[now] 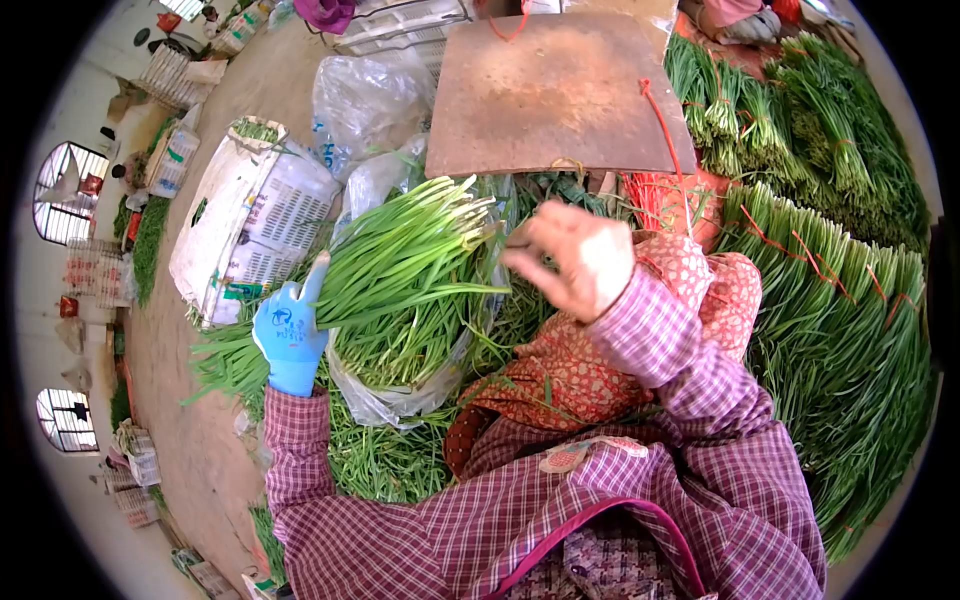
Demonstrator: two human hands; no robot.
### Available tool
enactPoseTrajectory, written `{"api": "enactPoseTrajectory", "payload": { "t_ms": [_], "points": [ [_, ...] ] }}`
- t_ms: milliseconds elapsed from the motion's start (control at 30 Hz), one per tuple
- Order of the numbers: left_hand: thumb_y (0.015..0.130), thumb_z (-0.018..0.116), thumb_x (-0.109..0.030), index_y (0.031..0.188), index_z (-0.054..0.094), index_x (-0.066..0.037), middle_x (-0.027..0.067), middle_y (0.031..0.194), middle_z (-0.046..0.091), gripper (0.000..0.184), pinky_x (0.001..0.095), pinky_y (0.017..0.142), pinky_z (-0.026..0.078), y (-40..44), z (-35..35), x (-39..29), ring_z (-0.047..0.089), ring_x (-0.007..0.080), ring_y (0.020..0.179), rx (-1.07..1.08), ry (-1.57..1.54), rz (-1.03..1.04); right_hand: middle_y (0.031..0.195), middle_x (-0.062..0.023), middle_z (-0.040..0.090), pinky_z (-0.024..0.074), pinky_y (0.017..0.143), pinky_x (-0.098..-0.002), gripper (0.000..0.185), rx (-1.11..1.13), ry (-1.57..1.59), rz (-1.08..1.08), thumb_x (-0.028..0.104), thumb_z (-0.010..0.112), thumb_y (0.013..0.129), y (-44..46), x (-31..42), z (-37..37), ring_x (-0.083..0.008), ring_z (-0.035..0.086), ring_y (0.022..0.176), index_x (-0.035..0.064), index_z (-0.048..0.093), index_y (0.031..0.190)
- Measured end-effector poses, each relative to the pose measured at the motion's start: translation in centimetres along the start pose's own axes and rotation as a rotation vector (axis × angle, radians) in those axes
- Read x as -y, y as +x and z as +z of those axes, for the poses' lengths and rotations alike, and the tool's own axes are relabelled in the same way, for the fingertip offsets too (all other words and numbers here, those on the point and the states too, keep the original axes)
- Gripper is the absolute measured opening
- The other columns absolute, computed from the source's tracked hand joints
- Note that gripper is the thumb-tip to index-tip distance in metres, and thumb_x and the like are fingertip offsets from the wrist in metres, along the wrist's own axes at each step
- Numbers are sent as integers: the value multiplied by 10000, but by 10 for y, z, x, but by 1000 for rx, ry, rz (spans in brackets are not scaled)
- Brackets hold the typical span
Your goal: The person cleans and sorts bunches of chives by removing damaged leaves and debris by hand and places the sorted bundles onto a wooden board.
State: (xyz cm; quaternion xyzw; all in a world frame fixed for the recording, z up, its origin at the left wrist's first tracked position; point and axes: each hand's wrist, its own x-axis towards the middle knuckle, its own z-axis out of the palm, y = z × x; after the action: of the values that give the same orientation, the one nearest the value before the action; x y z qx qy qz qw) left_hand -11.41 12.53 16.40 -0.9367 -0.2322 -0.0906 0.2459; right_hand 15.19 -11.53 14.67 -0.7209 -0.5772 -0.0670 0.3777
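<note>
My left hand (291, 335), in a blue glove, grips a loose bunch of garlic chives (400, 245). Its thumb sticks up, and the pale cut ends point up and to the right. Just right of those ends is my bare right hand (575, 258), slightly blurred, with fingers half bent and apart and nothing visible in them. Beneath the bunch, a clear plastic bag (385, 400) holds more chives. A brown board (560, 95) with a red cord stands beyond my hands.
Tied chive bundles (830, 330) are stacked along the right side. Loose green leaves (390, 460) cover the floor near my lap. White crates (265, 220) and a crumpled plastic bag (370, 100) stand to the left and ahead.
</note>
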Motion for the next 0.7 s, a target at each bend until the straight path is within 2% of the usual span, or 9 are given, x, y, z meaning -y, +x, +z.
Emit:
{"api": "enactPoseTrajectory", "payload": {
  "t_ms": [100,167,200,300,367,433,500,567,700],
  "points": [
    [600,785,-172,1386,420,-362,27,710,525,887,364,578,463,0,1,-2,566,225,644,14,-12,-13,738,-37,587,478,517,-340,280,-44,-16,38,336,701,794,-4,12,24,-212,617,619,86,630,896],
    [594,788,-175,1388,417,-362,26,709,521,896,362,577,466,1,2,-4,567,223,645,6,-18,-20,752,-41,597,483,536,-351,306,-13,118,172,343,704,794,-3,9,37,-231,616,621,79,634,931],
    [588,792,-181,1388,417,-363,24,711,518,902,360,579,466,1,2,-4,567,221,648,14,0,-11,760,-56,606,483,545,-376,304,-50,209,169,351,692,808,-2,6,46,-253,612,614,62,639,886],
    [576,798,-192,1387,420,-365,16,717,515,911,355,585,466,1,-1,-7,566,216,652,1,17,-5,746,-60,614,489,542,-375,287,-90,257,172,350,670,825,-3,-5,55,-240,608,585,64,652,828],
    [569,800,-196,1385,423,-367,11,721,515,916,352,589,466,-1,-4,-5,563,213,652,-10,16,-11,723,-43,623,517,533,-333,232,-9,128,204,331,642,845,-6,-20,46,-185,604,578,107,666,793],
    [575,794,-204,1360,463,-364,0,737,519,866,350,594,467,-3,-5,-2,562,203,661,-54,-2,13,746,-31,634,524,528,-336,215,-69,-26,205,325,653,838,-12,-40,31,-183,609,575,120,664,774],
    [583,789,-209,1345,483,-360,-2,754,528,834,351,596,468,-6,-1,2,564,201,667,-85,2,4,788,-56,646,525,571,-367,189,110,-261,333,314,651,840,-23,-75,19,-212,642,647,130,687,864],
    [592,783,-214,1331,503,-356,-4,770,537,803,352,598,470,-9,3,3,566,200,673,-118,6,4,808,-71,650,524,605,-379,203,199,-455,358,311,644,844,-28,-80,1,-232,656,710,133,689,931],
    [614,750,-187,1305,534,-348,6,801,558,742,352,606,477,-8,5,2,573,205,691,-165,33,61,828,-80,647,526,628,-379,212,98,-305,278,299,628,855,4,-56,-22,-245,659,799,124,670,967]
  ]
}}
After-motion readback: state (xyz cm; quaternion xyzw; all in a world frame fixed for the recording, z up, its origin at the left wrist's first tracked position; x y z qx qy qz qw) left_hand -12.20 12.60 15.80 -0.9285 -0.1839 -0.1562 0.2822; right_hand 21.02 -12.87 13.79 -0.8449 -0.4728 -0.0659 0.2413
